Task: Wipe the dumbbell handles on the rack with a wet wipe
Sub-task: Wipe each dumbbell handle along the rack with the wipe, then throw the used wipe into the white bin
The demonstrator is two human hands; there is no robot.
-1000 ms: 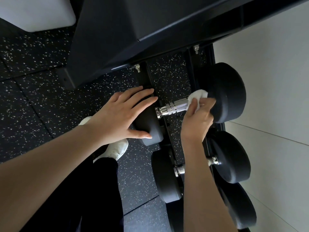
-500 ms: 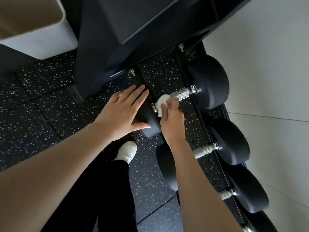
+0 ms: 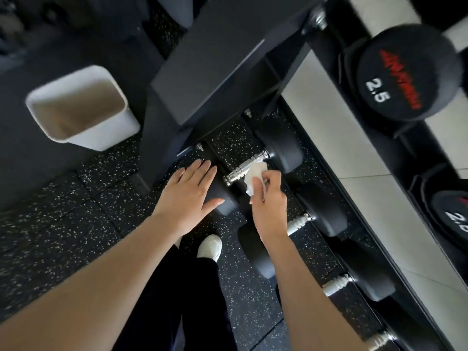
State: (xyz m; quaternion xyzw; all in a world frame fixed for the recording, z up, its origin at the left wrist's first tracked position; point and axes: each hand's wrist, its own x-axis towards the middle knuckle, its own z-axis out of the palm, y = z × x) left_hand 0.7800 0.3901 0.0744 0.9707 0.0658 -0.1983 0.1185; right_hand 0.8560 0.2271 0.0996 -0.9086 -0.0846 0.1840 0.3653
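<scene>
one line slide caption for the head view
Right hand holds a wet wipe at a dumbbell handle while the left hand rests on its near head.

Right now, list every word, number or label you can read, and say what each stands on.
"2.5", white, on the end face of the upper dumbbell.
Red brand word above it: too blurred to read.
"2." then cut by the frame edge, on the next dumbbell; its red mark is unreadable.
Wet wipe and bin: no text.

Black dumbbell heads point(image 3: 283, 153), silver knurled handle point(image 3: 238, 171), white wipe point(image 3: 255, 174), white bin point(image 3: 101, 138), black floor point(image 3: 63, 211) speckled white.
</scene>
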